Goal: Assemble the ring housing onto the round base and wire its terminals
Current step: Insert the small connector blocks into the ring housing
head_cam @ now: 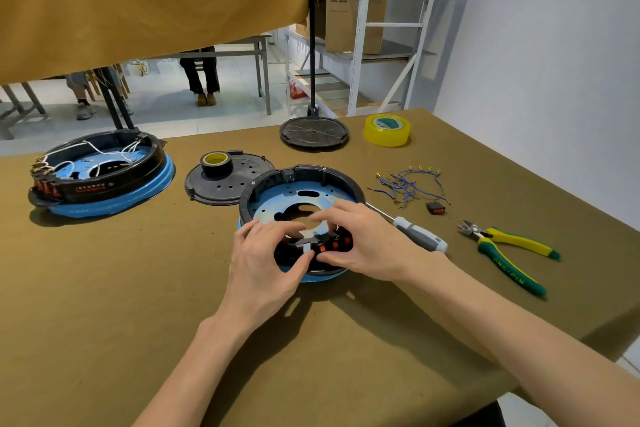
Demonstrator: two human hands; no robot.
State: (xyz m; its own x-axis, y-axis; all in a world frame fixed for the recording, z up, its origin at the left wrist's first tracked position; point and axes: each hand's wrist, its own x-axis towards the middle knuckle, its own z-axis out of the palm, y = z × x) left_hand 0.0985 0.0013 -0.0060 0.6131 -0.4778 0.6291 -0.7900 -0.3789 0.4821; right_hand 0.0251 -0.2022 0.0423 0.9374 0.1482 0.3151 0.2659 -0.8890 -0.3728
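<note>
Both the left hand (266, 253) and right hand (349, 239) grip the ring housing (304, 177), which could slip crooked on the round base (325, 276).

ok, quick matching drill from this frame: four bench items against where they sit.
Items:
1. pliers
2. clear tape roll
3. black tape roll
4. screwdriver

Places:
A. on the black perforated disc
B. far side of table, right of the round lid
C. just right of the right hand
D. table's right edge, yellow-green handles

Pairs: 1-D, 2-B, 3-A, 4-C
</note>
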